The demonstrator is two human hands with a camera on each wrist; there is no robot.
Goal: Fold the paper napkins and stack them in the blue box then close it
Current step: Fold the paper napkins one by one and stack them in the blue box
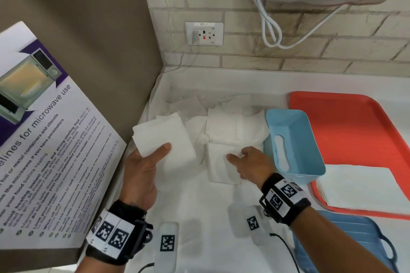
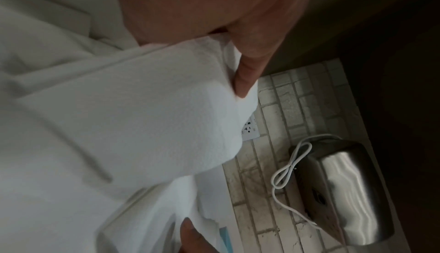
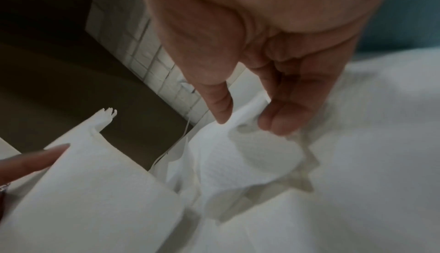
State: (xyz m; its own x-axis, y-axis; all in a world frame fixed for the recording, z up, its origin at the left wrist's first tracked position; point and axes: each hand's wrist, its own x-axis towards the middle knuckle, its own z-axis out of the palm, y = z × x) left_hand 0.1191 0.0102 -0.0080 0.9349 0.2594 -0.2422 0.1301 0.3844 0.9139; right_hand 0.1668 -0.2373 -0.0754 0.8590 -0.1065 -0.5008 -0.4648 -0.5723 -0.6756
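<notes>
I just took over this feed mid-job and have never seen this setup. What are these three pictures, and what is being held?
There is no machine: a person works with bare hands, wearing three cameras. The head view looks down at a white counter. The other two views come from wrist cameras that look along the fingers.

The left hand holds a folded napkin, thumb on top. The right hand pinches the edge of another napkin lying on the counter. More napkins are piled behind. The blue box stands open beside the right hand, next to a red tray.
</notes>
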